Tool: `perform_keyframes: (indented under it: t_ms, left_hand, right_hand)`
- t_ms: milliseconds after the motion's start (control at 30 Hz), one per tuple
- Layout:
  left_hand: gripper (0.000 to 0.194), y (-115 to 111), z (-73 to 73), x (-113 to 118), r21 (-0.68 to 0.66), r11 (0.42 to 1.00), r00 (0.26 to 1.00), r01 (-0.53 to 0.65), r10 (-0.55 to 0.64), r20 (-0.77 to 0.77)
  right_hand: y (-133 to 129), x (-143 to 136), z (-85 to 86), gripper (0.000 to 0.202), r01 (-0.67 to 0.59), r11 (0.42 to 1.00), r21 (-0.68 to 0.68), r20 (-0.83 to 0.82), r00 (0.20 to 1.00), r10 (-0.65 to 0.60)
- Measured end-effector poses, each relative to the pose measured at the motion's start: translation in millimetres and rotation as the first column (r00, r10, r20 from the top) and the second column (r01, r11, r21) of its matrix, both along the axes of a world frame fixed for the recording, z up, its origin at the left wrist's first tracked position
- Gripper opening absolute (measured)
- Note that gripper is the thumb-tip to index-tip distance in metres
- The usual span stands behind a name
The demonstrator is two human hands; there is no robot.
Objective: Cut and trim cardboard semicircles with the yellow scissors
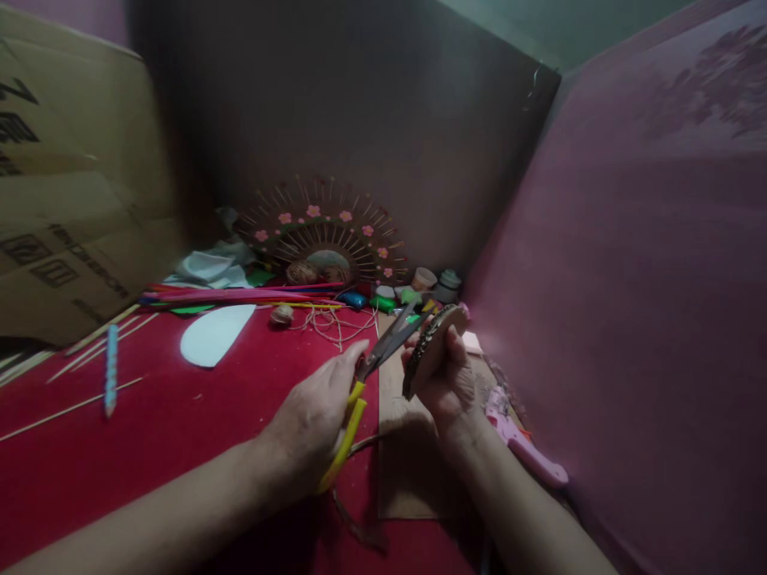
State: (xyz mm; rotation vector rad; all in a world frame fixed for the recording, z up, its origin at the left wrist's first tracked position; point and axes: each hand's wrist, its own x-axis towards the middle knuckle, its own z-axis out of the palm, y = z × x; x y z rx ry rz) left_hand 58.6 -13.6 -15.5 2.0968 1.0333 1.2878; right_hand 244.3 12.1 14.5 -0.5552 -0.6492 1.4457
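Yellow-handled scissors (365, 383), their dark metal blades parted, sit in the left hand (311, 415), fingers curled round the grips. Right of the blades, a round brown cardboard piece (436, 345) with a ridged edge stands tilted in the half-closed right hand (447, 383), above the red bench (240, 431).

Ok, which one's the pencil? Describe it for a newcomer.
Find the big printed cardboard, left, then the red surface below it. The pencil lies there, crossing a thin stick, tip nearer the camera. Its light blue barrel sets it apart from the pale sticks nearby.
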Motion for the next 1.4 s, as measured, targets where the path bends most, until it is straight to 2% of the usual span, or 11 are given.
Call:
perform_keyframes:
  t_ms: [133, 200, 300, 433, 600, 700, 933, 1167, 1267, 1400]
  left_hand:
    - [0.054, -8.9, -0.9, 5.2, 0.281, 0.959, 0.966, -0.026, 0.096, -0.239]
    - [0.056, -11.7, -1.8, 7.9, 0.334, 0.941, 0.942, -0.062, 0.166, -0.293]
    - [0.056, -13.2, -4.6, 11.4, 0.336, 0.936, 0.905, -0.108, 0.233, -0.357]
    - [0.054, -11.8, -9.4, 13.3, 0.33, 0.935, 0.872, -0.13, 0.266, -0.41]
    - [0.053, -8.8, -13.2, 11.9, 0.313, 0.932, 0.832, -0.183, 0.316, -0.456]
    - [0.054, -7.9, -12.1, 11.1, 0.315, 0.93, 0.825, -0.187, 0.323, -0.463]
    - [0.053, -5.7, -9.3, 12.0, 0.374, 0.904, 0.811, -0.207, 0.372, -0.451]
    - [0.052, -7.8, -8.1, 12.8, 0.436, 0.869, 0.781, -0.233, 0.434, -0.449]
    - [0.052, -8.3, -5.1, 13.0, 0.425, 0.875, 0.777, -0.232, 0.43, -0.461]
    - [0.051, -7.2, -3.7, 12.0, 0.388, 0.892, 0.784, -0.231, 0.407, -0.469]
  right_hand:
    - [3.5, 0.2, 0.0, 0.022, 0.118, 0.993, 0.018, 0.023, 0.993, -0.118]
    - [5.3, 2.5, 0.0, 0.022, 0.143, 0.988, 0.056, 0.074, 0.986, -0.147]
    - [7.7, 7.3, -0.8, 0.022, 0.12, 0.986, 0.114, 0.147, 0.98, -0.137]
    - [10.5, 10.9, -1.8, 0.024, 0.075, 0.979, 0.191, 0.245, 0.962, -0.122]
    - [12.2, 10.4, 2.8, 0.031, 0.021, 0.975, 0.221, 0.283, 0.955, -0.084]
    - [12.4, 10.8, 7.8, 0.031, 0.012, 0.976, 0.218, 0.239, 0.969, -0.065]
    - [8.9, 7.6, 14.3, 0.023, 0.081, 0.98, 0.183, 0.085, 0.992, -0.098]
    - [-5.1, -6.4, 28.2, 0.003, 0.01, 0.999, -0.042, -0.191, 0.981, -0.018]
    - [-9.5, -12.0, 32.9, 0.008, 0.035, 0.991, -0.129, -0.278, 0.958, -0.07]
    - [-13.2, -18.2, 35.2, 0.017, 0.076, 0.987, -0.142, -0.288, 0.951, -0.114]
